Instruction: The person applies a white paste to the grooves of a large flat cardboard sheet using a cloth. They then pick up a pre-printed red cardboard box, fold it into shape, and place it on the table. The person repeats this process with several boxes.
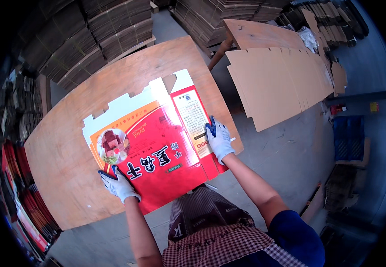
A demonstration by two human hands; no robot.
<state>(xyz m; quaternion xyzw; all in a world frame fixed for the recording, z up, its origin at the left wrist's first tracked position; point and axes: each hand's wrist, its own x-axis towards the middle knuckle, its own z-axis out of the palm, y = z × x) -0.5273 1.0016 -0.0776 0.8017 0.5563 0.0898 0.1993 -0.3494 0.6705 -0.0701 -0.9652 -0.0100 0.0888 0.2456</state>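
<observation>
A flattened printed carton (170,151), glossy red with an orange corner, a food picture and white cut flaps, lies across the near side of the wooden table (63,178). Part of it sticks out past the front edge toward my apron. At its left edge my left hand (118,183), in a white glove with blue-coated fingers, is closed on the cardboard. My right hand (220,139), gloved the same way, grips the right edge beside the white text panel. Both thumbs are hard to make out.
Tall stacks of brown flat cardboard (68,44) rise behind the table. To the right, a large brown cardboard sheet (282,84) rests by a second wooden table (264,33). Red flat cartons (41,207) are piled at the left. A blue crate (349,138) stands far right.
</observation>
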